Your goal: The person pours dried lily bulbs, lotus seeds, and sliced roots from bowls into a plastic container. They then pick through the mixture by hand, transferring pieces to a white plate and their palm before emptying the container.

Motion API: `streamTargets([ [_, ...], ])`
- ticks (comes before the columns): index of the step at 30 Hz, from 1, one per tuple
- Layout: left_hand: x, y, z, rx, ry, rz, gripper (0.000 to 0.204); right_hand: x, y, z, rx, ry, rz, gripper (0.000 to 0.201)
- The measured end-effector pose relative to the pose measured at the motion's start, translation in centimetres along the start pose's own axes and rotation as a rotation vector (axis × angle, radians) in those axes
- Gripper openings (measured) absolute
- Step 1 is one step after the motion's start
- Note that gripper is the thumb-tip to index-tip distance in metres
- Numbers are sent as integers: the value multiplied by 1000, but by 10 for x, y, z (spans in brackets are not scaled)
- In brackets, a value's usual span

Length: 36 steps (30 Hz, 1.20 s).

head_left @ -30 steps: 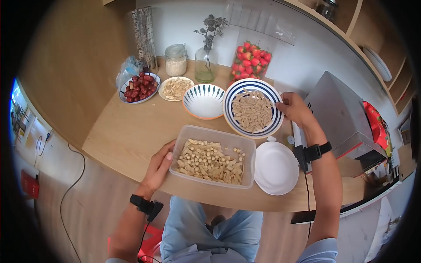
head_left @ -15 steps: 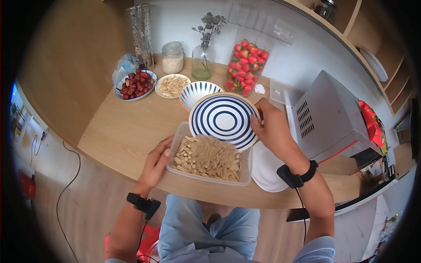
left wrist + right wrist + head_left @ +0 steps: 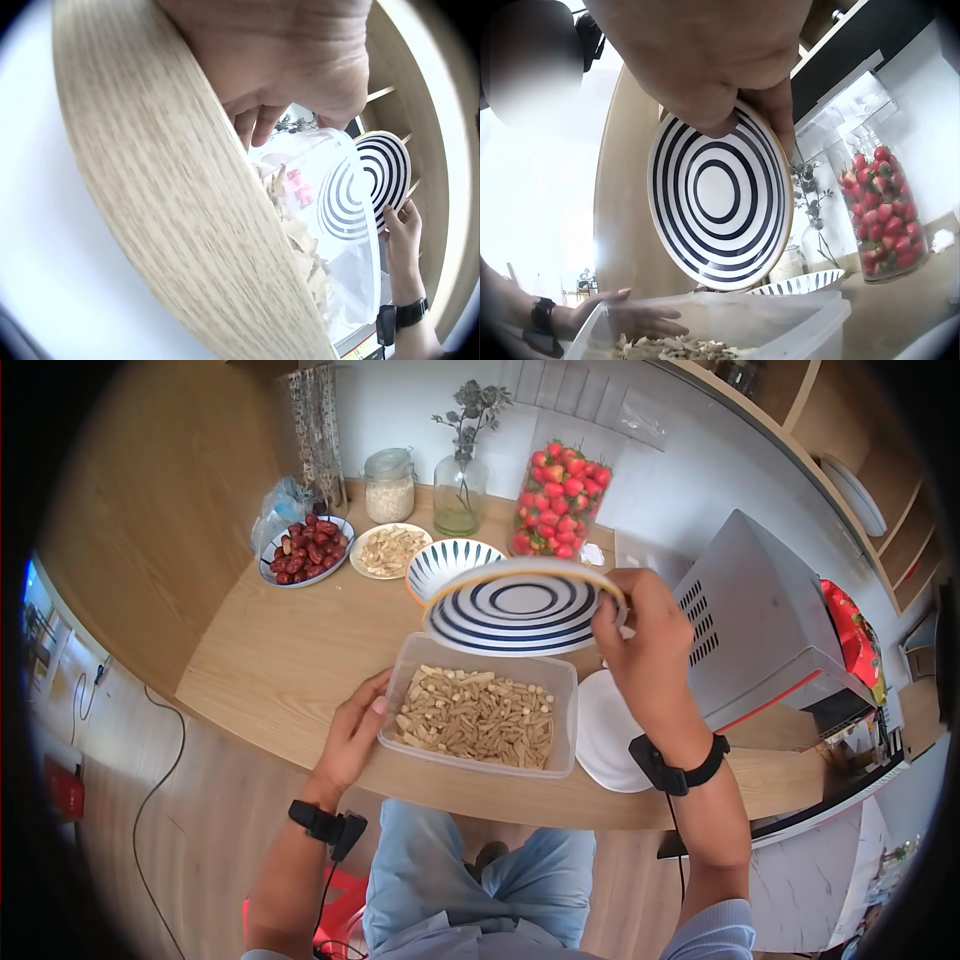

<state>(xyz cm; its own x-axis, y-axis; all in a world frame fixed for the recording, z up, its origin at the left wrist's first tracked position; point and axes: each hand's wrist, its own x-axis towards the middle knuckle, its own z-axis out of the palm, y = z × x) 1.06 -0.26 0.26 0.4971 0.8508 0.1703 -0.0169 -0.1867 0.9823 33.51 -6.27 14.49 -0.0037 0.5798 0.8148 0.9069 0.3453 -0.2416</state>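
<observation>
My right hand (image 3: 650, 645) pinches the edge of a white plate with dark blue rings (image 3: 525, 605), thumb on its ringed face. The plate is bare and tilted steeply above a translucent plastic box (image 3: 567, 725). Inside the box lie small tan, elongated pieces (image 3: 485, 725), with pale round ones and flat strips among them. At the box's left wall rests my left hand (image 3: 348, 735), its fingers (image 3: 656, 319) extended along the outside, as the right wrist view shows through the plastic.
A white plate (image 3: 605, 740) lies right of the box, partly hidden. Behind stand a leaf-patterned bowl (image 3: 440, 565), a plate of pale strips (image 3: 388, 550), a bowl of red dates (image 3: 310, 550), a lidded jar (image 3: 388, 490), a vase (image 3: 458, 490) and a strawberry container (image 3: 560, 505). A grey microwave (image 3: 745, 615) is at right.
My right hand has brought the ringed plate over the box and tipped it. Its tan pieces have fallen into the box, covering much of what was there. My left hand stays at the box.
</observation>
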Motion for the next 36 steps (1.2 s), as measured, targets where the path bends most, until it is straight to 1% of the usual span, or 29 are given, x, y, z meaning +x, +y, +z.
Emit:
streamTargets([
  [2, 0, -1, 0, -16, 1, -1, 56, 6, 9, -5, -42, -16, 153, 12],
  [3, 0, -2, 0, -25, 2, -3, 56, 9, 20, -4, -1, 9, 237, 12],
  [6, 0, -5, -1, -40, -2, -13, 56, 15, 59, -3, -3, 13, 336, 15],
  [7, 0, -6, -1, -36, -3, -14, 55, 14, 72, -2, -9, -3, 375, 21],
  [10, 0, -6, -3, -22, 2, -15, 55, 7, 120, 6, 92, -77, 632, 26],
  [11, -1, -5, -3, -18, 5, -17, 55, 2, 139, 9, 91, -103, 664, 28],
  [14, 0, -1, -2, 2, 3, -18, 55, -11, 166, 20, 133, -152, 800, 29],
  [15, 0, 1, -2, 9, -1, -19, 56, -15, 175, 22, 125, -208, 818, 32],
  [18, 0, 2, -1, -8, -8, -22, 57, -28, 196, 34, 74, -274, 865, 33],
  [21, 1, 0, -1, -4, -12, 16, 57, -38, 215, 48, 92, -315, 928, 32],
  [23, 1, 0, -1, -2, -12, 14, 57, -36, 208, 53, 97, -314, 965, 29],
  [26, 1, 1, -2, 13, -11, 10, 57, -29, 206, 62, 91, -389, 971, 24],
  [27, 1, 1, -2, 19, -10, 7, 57, -29, 204, 63, 109, -389, 965, 20],
  [30, 0, 2, -1, 3, -10, -5, 57, -30, 207, 69, 97, -408, 1012, 23],
  [33, 1, 3, -1, 11, -15, 1, 57, -34, 218, 73, 5, -452, 952, 25],
  [36, 2, 1, -1, 15, -15, 15, 57, -39, 225, 77, 23, -421, 895, 22],
])
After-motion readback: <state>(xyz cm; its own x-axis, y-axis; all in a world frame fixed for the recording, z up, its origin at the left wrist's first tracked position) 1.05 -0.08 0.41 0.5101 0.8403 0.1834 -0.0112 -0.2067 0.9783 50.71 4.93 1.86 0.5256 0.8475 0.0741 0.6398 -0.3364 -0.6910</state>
